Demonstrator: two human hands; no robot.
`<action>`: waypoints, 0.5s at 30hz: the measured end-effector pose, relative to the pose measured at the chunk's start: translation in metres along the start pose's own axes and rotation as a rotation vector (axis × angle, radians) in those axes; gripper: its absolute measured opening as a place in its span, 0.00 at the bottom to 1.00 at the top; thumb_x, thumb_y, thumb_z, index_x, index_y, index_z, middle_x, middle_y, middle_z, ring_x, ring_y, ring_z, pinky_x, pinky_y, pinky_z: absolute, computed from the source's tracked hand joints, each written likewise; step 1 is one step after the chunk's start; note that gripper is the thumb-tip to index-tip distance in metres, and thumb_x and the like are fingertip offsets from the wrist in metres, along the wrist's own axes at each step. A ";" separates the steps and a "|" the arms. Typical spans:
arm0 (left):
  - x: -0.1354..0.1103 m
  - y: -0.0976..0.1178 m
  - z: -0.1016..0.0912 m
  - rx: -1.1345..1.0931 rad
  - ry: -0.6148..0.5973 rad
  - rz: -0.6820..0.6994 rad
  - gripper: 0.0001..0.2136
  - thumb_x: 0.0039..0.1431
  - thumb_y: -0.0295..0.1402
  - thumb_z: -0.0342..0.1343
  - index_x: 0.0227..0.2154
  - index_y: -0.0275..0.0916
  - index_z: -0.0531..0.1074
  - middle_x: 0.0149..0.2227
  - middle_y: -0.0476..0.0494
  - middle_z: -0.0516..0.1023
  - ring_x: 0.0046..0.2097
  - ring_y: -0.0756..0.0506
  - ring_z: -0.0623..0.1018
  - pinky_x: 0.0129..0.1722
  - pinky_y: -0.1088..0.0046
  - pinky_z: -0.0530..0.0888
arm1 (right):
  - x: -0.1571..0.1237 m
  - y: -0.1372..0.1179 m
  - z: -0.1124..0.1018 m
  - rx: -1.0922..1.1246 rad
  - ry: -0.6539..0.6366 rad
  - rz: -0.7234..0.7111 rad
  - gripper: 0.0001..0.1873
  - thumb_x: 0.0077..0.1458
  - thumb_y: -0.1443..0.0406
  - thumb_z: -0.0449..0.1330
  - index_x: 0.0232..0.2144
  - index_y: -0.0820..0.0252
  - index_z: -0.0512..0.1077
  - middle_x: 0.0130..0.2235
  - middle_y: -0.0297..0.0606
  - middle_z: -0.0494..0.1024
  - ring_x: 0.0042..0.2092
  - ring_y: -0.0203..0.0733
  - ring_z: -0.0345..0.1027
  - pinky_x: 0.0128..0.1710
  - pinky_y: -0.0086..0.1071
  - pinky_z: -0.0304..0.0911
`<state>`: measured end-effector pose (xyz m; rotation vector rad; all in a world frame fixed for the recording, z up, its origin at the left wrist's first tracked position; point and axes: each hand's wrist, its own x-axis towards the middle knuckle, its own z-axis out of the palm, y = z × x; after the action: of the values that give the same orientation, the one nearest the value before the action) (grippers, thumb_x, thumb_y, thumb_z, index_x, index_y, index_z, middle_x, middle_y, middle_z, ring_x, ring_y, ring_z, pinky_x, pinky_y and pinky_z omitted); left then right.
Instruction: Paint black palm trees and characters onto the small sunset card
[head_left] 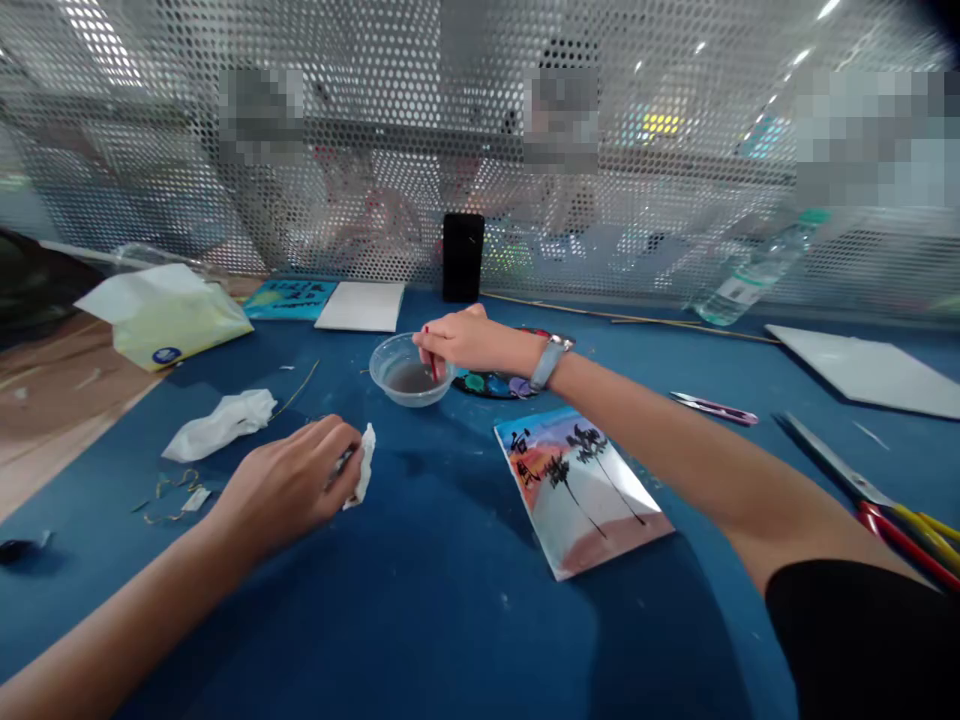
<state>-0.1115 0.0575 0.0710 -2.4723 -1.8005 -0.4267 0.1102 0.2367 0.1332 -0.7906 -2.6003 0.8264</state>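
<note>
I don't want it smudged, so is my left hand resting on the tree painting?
No, the left hand holds a crumpled white tissue, apart from the tree painting.

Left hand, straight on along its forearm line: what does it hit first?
Likely the clear bowl, ahead and right of the left hand and its white tissue; from one view, height and depth are uncertain.

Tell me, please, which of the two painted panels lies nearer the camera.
The tree panel, with two dark trees on thin trunks, lies nearer; the blue panel is farther off, at the back left, beside a white panel.
</note>
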 end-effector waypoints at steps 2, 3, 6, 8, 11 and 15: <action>0.000 -0.003 -0.003 -0.054 -0.003 -0.068 0.13 0.68 0.42 0.47 0.37 0.40 0.71 0.37 0.45 0.76 0.37 0.46 0.76 0.33 0.70 0.68 | 0.008 -0.001 0.006 0.027 -0.036 0.008 0.24 0.71 0.60 0.49 0.25 0.61 0.73 0.28 0.36 0.80 0.36 0.39 0.73 0.51 0.39 0.52; 0.001 -0.005 -0.006 -0.084 0.002 -0.108 0.13 0.68 0.43 0.47 0.37 0.41 0.71 0.38 0.45 0.77 0.37 0.46 0.76 0.33 0.70 0.68 | 0.009 -0.001 0.008 0.038 -0.039 0.013 0.23 0.72 0.62 0.48 0.26 0.61 0.73 0.28 0.36 0.80 0.37 0.39 0.73 0.50 0.38 0.52; 0.007 -0.017 -0.016 -0.183 0.019 -0.232 0.12 0.67 0.45 0.49 0.39 0.43 0.71 0.35 0.48 0.77 0.33 0.46 0.76 0.32 0.70 0.68 | 0.010 -0.001 0.007 0.076 -0.035 0.037 0.21 0.71 0.64 0.50 0.27 0.61 0.73 0.28 0.37 0.80 0.37 0.39 0.73 0.48 0.37 0.55; 0.014 -0.027 -0.021 -0.254 0.038 -0.294 0.13 0.68 0.45 0.52 0.41 0.41 0.72 0.34 0.49 0.77 0.32 0.47 0.75 0.35 0.68 0.71 | 0.011 0.001 0.005 0.142 0.029 0.051 0.20 0.71 0.62 0.50 0.28 0.61 0.73 0.28 0.37 0.80 0.36 0.39 0.72 0.46 0.36 0.58; 0.033 -0.041 -0.026 -0.382 0.096 -0.341 0.16 0.67 0.45 0.56 0.46 0.37 0.72 0.42 0.45 0.77 0.40 0.46 0.77 0.44 0.62 0.76 | 0.012 0.006 0.002 0.342 0.238 0.050 0.20 0.72 0.61 0.48 0.29 0.60 0.71 0.26 0.37 0.78 0.33 0.37 0.70 0.41 0.34 0.61; 0.066 -0.045 -0.028 -0.598 0.155 -0.358 0.16 0.67 0.43 0.58 0.50 0.37 0.72 0.48 0.42 0.77 0.46 0.44 0.78 0.48 0.58 0.78 | 0.005 0.007 0.000 0.659 0.397 0.012 0.22 0.72 0.58 0.48 0.27 0.60 0.70 0.23 0.35 0.76 0.29 0.35 0.70 0.37 0.32 0.63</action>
<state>-0.1405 0.1268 0.1094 -2.3144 -2.3089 -1.3109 0.1089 0.2438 0.1294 -0.6775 -1.8104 1.2767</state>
